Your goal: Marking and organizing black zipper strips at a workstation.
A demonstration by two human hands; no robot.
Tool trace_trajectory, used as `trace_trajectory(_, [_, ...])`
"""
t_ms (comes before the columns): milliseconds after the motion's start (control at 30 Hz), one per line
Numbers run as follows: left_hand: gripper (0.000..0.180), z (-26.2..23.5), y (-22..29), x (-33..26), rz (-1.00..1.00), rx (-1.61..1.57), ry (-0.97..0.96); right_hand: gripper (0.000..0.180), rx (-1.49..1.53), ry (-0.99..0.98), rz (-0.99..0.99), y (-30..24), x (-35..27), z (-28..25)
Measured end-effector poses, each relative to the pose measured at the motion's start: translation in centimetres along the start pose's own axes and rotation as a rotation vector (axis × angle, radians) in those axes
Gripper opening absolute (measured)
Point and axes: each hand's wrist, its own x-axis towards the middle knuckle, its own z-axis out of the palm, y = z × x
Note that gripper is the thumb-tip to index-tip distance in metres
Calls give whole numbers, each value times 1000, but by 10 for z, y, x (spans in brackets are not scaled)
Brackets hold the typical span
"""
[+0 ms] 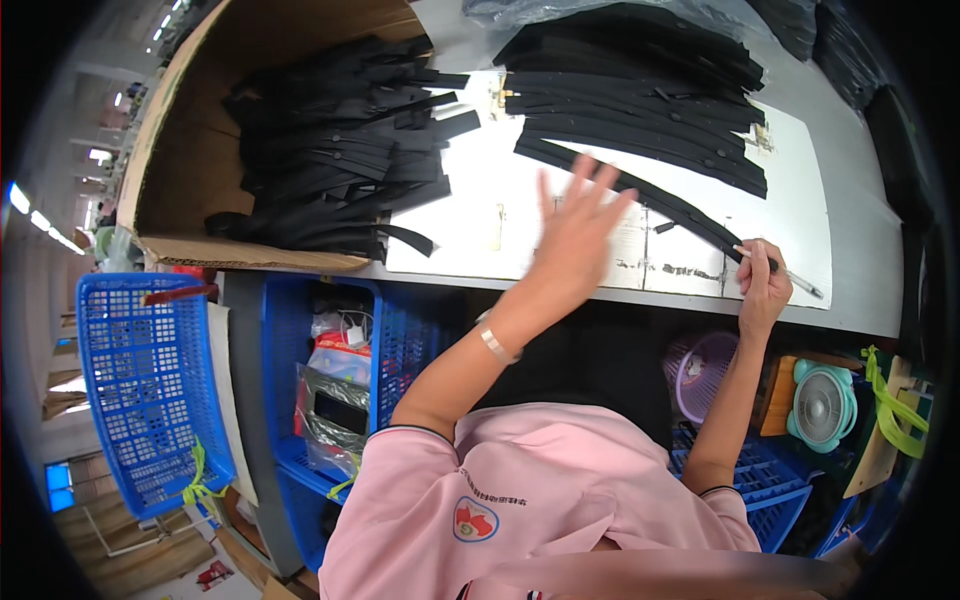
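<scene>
A long black fabric strip [672,205] lies slantwise across the white board [470,235] on the table. My left hand [580,232], a little blurred, is over the strip's left half with its fingers spread; whether it touches the cloth I cannot tell. At the strip's right end my right hand [763,285] is closed around a clear pen [805,284], tip toward the strip. The fingers also meet the strip's end there. Beyond both hands, several black strips with small buttons [640,110] lie in an overlapping row. A short black scrap [665,228] rests on the board.
On the left, an open cardboard box [190,130] lies on its side with a heap of black strips [340,150] spilling from it. Clear plastic [720,14] covers the far edge. Below are blue baskets [150,390], a purple basket [700,380] and a small green fan [822,405].
</scene>
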Motion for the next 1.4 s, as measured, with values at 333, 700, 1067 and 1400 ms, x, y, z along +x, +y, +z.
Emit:
trace_trajectory(333, [14, -104, -113, -114, -332, 460, 258, 19, -400, -75, -230, -25, 8, 23])
trace_trajectory(700, [18, 45, 5, -16, -26, -186, 267, 17, -546, -94, -234, -24, 5, 21])
trace_trajectory(1067, [56, 61, 44, -9, 131, -215, -3, 38, -618, -118, -533, -42, -40, 50])
trace_trajectory(1400, [75, 45, 33, -38, 10, 5, -50, 44, -816, 15, -526, -9, -38, -11])
